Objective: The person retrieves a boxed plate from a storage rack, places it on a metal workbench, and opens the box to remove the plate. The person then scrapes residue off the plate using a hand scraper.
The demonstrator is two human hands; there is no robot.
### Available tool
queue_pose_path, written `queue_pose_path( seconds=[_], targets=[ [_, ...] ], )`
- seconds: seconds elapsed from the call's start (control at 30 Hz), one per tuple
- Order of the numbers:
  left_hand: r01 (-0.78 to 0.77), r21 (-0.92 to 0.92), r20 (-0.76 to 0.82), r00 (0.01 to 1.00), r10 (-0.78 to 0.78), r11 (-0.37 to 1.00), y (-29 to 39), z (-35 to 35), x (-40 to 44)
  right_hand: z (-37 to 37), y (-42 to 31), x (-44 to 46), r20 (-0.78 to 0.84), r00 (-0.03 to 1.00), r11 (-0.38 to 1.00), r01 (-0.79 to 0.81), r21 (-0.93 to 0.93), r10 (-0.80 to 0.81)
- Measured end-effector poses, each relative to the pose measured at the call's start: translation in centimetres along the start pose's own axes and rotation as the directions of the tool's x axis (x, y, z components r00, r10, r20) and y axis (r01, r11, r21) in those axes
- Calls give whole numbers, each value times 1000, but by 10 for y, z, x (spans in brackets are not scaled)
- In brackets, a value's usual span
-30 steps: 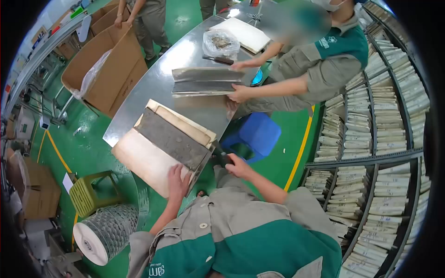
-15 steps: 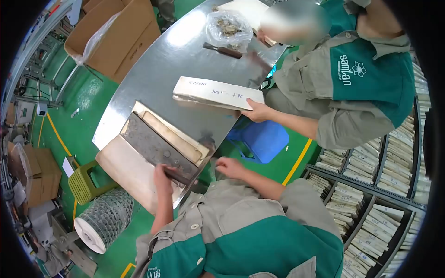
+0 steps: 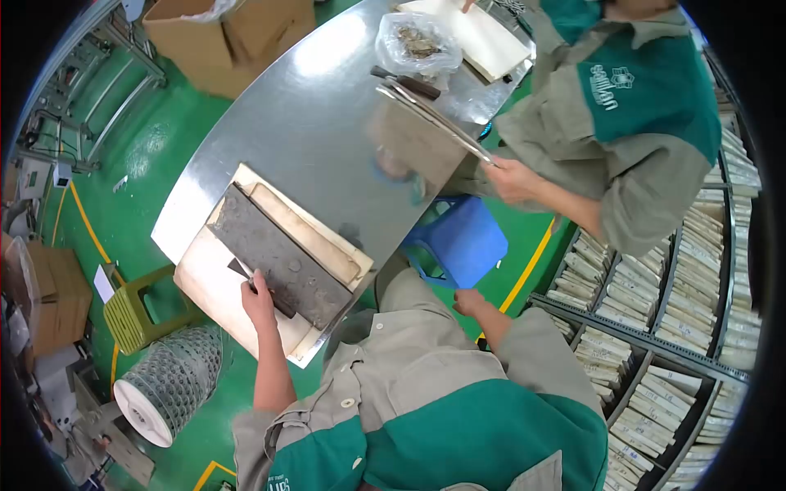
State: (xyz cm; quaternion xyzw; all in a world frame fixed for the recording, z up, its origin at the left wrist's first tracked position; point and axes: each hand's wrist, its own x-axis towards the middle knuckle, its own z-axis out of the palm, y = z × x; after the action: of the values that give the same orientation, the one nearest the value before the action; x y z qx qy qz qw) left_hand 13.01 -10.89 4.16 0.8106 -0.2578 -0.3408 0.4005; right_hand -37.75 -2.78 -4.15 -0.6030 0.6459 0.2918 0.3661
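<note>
My left hand point(image 3: 259, 301) is closed round a small tool with a flat blade and dark handle point(image 3: 281, 304). It is over a pale board point(image 3: 196, 270) beside a dark grey slab point(image 3: 282, 254). Pale layered pieces point(image 3: 307, 225) lie along the slab's far side at the table's near edge. My right hand point(image 3: 469, 303) hangs off the table near my right thigh, its fingers curled in, and what it holds, if anything, cannot be seen.
A co-worker's hand point(image 3: 512, 180) holds a thin board edge-on over the metal table point(image 3: 286, 131). A plastic bag point(image 3: 417, 45), another dark-handled tool point(image 3: 417, 86) and a white block point(image 3: 483, 41) are farther off. A blue stool point(image 3: 467, 237) stands right; shelves point(image 3: 655, 327) beyond.
My left hand has moved left with the tool, off the slab's near end. My right hand has drawn back right, away from the slab. The co-worker has turned the held board edge-on.
</note>
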Motion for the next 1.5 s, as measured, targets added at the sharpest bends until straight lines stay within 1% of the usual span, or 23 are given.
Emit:
queue_pose_path(
  seconds=[0.1, 0.17, 0.27, 0.37, 0.43, 0.47, 0.5, 0.57, 0.6, 0.67, 0.8, 0.93, 0.97, 1.03, 1.07, 1.1, 1.17, 1.2, 1.23, 1.33, 1.43, 1.47, 1.5],
  targets=[
    [26, 32, 19, 999, -27, 999, 2, -3, 1, -38, -14, 24, 118, 987, 992, -106, -70, 113],
    [85, 8, 27, 996, -85, 996, 7, -2, 1, -62, -23, 48, -24, 997, 984, -75, -160, 72],
    [175, -77, 5, 985, -175, 982, 13, 0, 0, -101, -32, 105, -16, 999, 971, -47, -234, 45],
    [271, 20, -101, 958, -268, 962, 30, 9, -4, -136, -35, 155, -21, 999, 894, 32, -447, -46],
    [263, 196, -176, 957, -230, 945, 7, 7, -3, -163, -48, 175, 27, 993, 842, 112, -528, -115],
    [284, 222, -207, 949, -239, 933, 13, 10, -3, -175, -117, 200, 43, 993, 863, 115, -492, -108],
    [266, 313, -231, 952, -199, 912, 27, 17, -2, -173, -50, 173, 55, 994, 883, 113, -455, -99],
    [249, 418, -257, 955, -149, 874, 31, 21, 1, -194, -71, 193, 75, 994, 918, 102, -384, -79],
    [355, 392, -264, 927, -266, 849, 54, 28, 5, -203, -88, 202, 86, 994, 931, 92, -353, -66],
    [311, 351, -261, 938, -227, 883, 29, 20, 4, -218, -127, 219, 111, 993, 950, 73, -303, -41],
    [422, 235, -266, 894, -360, 875, 38, 22, 4, -223, -210, 236, 195, 981, 974, 57, -218, -14],
    [396, 208, -287, 899, -331, 894, 46, 28, 5, -239, -258, 253, 245, 969, 992, 37, -122, -6],
    [295, 270, -310, 928, -207, 916, 28, 24, 1, -241, -264, 253, 252, 968, 995, 25, -95, 0],
    [365, 247, -353, 896, -267, 898, 33, 27, 0, -243, -250, 229, 247, 969, 999, 16, -52, -2],
    [457, 238, -322, 869, -374, 857, 30, 19, -4, -244, -237, 217, 236, 972, 999, 22, -39, -12],
    [483, 251, -367, 849, -380, 839, 49, 30, 2, -243, -227, 206, 243, 970, 999, 21, -30, -13],
    [379, 273, -398, 881, -255, 884, 33, 30, -6, -244, -214, 195, 269, 963, 1000, 9, -21, -3],
    [371, 304, -413, 881, -230, 877, 27, 30, -7, -239, -297, 227, 277, 961, 1000, 7, -16, -2],
    [372, 274, -417, 877, -239, 887, 26, 32, -9, -255, -211, 200, 278, 961, 1000, 6, -7, -4],
    [287, 265, -432, 889, -152, 921, 27, 38, -12, -251, -291, 212, 281, 959, 999, 15, 30, -23],
    [189, 302, -437, 899, -40, 935, 27, 43, -13, -285, -199, 177, 310, 949, 997, 50, 63, -67],
    [266, 165, -446, 879, -169, 950, 40, 47, -13, -297, -172, 166, 325, 940, 994, 77, 77, -98],
    [252, 107, -456, 872, -178, 962, 31, 47, -15, -308, -151, 158, 340, 931, 990, 106, 97, -133]
  ],
)
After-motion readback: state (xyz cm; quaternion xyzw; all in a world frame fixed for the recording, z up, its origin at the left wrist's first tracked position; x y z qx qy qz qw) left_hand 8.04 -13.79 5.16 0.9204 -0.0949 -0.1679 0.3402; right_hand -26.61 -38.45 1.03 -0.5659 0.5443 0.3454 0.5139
